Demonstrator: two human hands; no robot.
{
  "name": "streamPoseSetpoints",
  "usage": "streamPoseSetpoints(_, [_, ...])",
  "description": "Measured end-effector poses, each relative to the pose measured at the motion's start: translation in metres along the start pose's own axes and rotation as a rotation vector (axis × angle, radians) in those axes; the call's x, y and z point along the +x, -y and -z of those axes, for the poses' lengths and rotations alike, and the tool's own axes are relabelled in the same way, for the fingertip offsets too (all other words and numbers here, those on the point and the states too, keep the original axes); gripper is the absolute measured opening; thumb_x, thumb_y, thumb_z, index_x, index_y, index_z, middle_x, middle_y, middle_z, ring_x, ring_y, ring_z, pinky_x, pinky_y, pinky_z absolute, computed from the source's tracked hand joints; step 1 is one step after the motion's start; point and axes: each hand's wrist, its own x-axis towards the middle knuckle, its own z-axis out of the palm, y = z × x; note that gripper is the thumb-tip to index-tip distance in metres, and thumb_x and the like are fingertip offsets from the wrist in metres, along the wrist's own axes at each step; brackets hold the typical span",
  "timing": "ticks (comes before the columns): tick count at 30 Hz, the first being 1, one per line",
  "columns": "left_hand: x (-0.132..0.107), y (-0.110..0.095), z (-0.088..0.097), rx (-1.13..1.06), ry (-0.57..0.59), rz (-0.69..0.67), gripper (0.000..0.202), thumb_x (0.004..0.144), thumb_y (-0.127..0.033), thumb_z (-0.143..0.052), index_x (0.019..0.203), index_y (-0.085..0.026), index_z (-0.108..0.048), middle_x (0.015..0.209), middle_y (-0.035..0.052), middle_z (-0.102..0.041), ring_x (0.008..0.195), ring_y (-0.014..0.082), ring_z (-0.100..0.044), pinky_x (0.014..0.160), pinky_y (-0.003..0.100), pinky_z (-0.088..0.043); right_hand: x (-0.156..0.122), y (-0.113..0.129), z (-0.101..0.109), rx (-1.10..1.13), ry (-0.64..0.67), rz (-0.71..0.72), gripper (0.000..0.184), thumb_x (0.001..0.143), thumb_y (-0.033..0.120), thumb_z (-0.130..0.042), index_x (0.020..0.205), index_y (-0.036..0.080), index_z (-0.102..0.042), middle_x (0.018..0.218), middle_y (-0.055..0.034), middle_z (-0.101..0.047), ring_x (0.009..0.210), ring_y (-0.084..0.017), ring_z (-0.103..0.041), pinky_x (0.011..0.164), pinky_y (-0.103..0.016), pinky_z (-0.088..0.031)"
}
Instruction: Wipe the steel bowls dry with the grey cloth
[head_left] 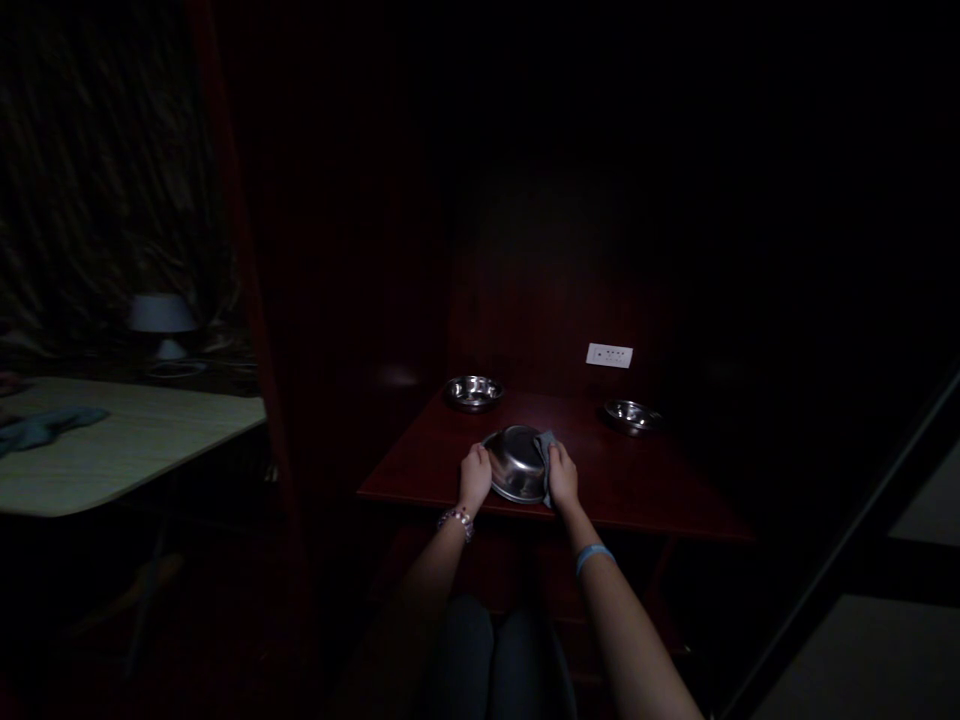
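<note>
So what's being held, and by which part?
The left hand grips the bowl by its left rim; the right hand holds a cloth against its right side.

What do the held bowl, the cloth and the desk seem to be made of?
Bowl: polished metal, likely stainless steel; it shows bright highlights. Cloth: soft grey fabric, folding under the right hand. Desk: dark red-brown, semi-gloss, probably varnished wood or laminate; the dim light leaves grain unclear.
</note>
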Motion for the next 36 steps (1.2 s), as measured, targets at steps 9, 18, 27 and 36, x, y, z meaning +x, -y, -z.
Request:
streamPoseSetpoints(9, [-0.0009,-0.0020,0.0010,-0.021,0.011,-0.002,0.028,0.094,-0.020,-0.033,0.088,-0.014,-0.061,0.076,0.0049,-0.065,0.069,0.0137,-0.063,0.069,0.024,-0.048,0.0001,0.0006,0.0005,0.015,-0.002,-0.002,0.046,0.092,0.046,-0.032,0.118,0.022,-0.062,0.122,-0.0070,-0.065,0.113,-0.021,-0.059,0.100,-0.034,-0.041])
streamPoseSetpoints(18, [-0.0001,-0.0015,0.0010,-0.019,0.005,0.005,0.029,0.094,-0.020,-0.034,0.091,-0.013,-0.062,0.081,0.0063,-0.068,0.073,0.0135,-0.064,0.071,0.023,-0.048,-0.0002,0.0019,0.0005,0.010,-0.006,-0.016,0.046,0.093,0.046,-0.032,0.120,0.022,-0.061,0.121,-0.0073,-0.066,0.114,-0.021,-0.059,0.099,-0.034,-0.041])
streamPoseSetpoints(27, [0.0003,-0.0027,0.0014,0.011,-0.002,0.013,0.028,0.093,-0.019,-0.036,0.088,-0.014,-0.063,0.079,0.0062,-0.068,0.073,0.0130,-0.064,0.071,0.022,-0.047,-0.0009,0.0014,0.0005,0.007,-0.007,0.006,0.045,0.093,0.045,-0.032,0.117,0.022,-0.062,0.120,-0.0069,-0.066,0.110,-0.021,-0.060,0.098,-0.034,-0.042])
streamPoseSetpoints(36, [0.0000,-0.0010,0.0013,0.009,0.000,0.002,0.028,0.094,-0.019,-0.036,0.090,-0.014,-0.063,0.081,0.0060,-0.068,0.073,0.0124,-0.064,0.071,0.022,-0.047,-0.0008,0.0019,0.0010,-0.015,-0.008,-0.009,0.045,0.092,0.045,-0.033,0.118,0.022,-0.062,0.120,-0.0074,-0.066,0.112,-0.022,-0.060,0.099,-0.035,-0.042])
